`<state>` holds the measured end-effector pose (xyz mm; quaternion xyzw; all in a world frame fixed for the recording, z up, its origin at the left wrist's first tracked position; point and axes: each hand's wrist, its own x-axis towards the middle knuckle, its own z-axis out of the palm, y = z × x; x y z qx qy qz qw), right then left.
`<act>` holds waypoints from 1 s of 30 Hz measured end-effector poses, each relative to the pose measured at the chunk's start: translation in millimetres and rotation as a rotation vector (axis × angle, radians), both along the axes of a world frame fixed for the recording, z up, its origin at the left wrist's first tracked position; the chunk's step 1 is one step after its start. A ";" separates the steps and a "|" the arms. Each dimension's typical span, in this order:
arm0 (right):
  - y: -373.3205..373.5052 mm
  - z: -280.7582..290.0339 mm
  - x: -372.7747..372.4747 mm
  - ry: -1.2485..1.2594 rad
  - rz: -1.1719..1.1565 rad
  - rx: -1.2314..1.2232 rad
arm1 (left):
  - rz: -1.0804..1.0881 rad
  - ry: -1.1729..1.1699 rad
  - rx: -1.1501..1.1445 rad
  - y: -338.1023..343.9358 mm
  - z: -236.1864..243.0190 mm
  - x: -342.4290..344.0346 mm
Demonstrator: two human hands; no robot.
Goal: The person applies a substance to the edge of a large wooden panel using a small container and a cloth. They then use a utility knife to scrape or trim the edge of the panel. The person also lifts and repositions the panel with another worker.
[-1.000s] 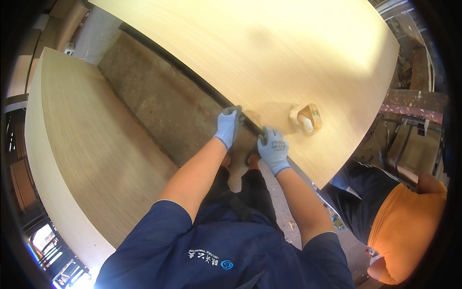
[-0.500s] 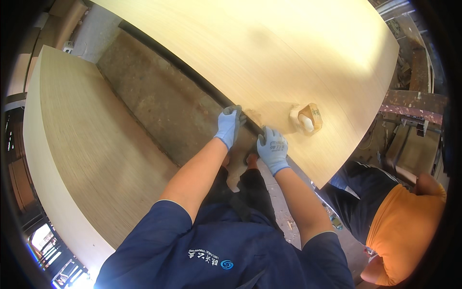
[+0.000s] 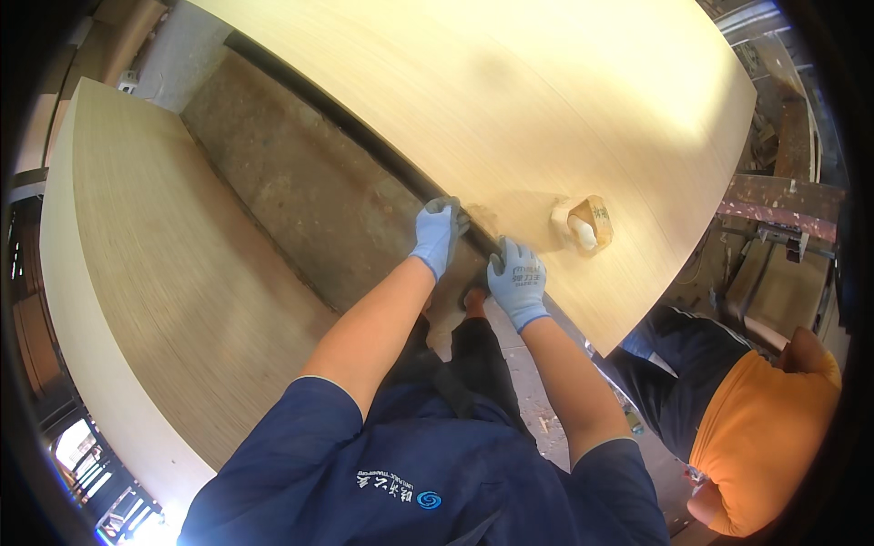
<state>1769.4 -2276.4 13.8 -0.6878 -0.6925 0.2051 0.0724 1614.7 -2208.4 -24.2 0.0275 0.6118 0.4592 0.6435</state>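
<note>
A large pale wood-grain sheet (image 3: 546, 118) stretches away in front of me, with a dark strip along its near edge. My left hand (image 3: 439, 232), in a light blue glove with grey fingers, is closed on that edge. To its right my right hand (image 3: 517, 278), gloved alike, is closed on the same edge nearer the sheet's front corner. Both hands' fingertips are partly hidden. On the sheet, past my right hand, rests a small cut-open tan container (image 3: 596, 218) with a white lump (image 3: 583, 232) in it.
A stack of wood-grain sheets (image 3: 164, 264) stands at my left, with a brown floor strip (image 3: 291, 173) between it and the sheet. At the right, close to the sheet's corner, is another person in an orange shirt (image 3: 765, 437). A rusty metal beam (image 3: 783, 205) lies beyond.
Both hands keep their hold on the sheet's edge, nearly still. The left hand has shifted very slightly right, and the view has moved a little.
</note>
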 end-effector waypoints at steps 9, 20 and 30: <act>-3.6 -3.0 -2.0 -0.002 0.002 0.055 | 0.002 0.076 -0.015 3.9 4.3 3.5; -9.1 -7.3 -4.6 -0.014 0.002 -0.020 | 0.135 0.079 0.065 -3.8 -12.0 6.8; 21.2 -16.2 -38.3 -0.101 0.137 0.111 | 0.124 0.228 0.034 -63.5 -60.0 -101.5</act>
